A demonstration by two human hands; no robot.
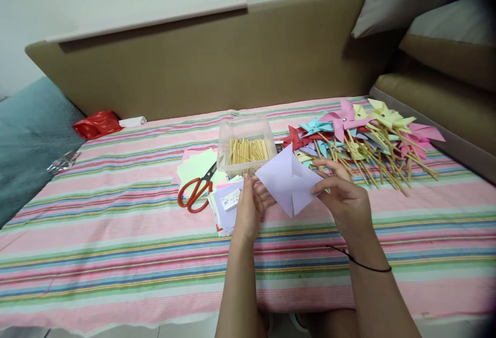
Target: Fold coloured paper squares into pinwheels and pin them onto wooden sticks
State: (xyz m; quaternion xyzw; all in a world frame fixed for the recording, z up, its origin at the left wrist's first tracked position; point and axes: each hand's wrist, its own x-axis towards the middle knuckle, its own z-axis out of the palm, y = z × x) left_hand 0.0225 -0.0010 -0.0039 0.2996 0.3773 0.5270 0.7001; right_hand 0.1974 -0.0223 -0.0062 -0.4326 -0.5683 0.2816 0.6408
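Note:
A square of lilac paper, turned corner-up and slit in from its corners, is held up above the striped cloth. My left hand grips its left corner, thumb in front and fingers behind. At the right corner, my right hand pinches the sheet between thumb and fingers. Just beyond my left hand stands a clear plastic box with short wooden sticks in it. Scissors with red handles lie left of that hand, beside a stack of coloured paper squares topped by a small white box.
Finished paper pinwheels on sticks are heaped at the right. Pale green sheets lie under the scissors. A red plastic bag and some metal pieces are at the far left. The striped cloth covers the surface.

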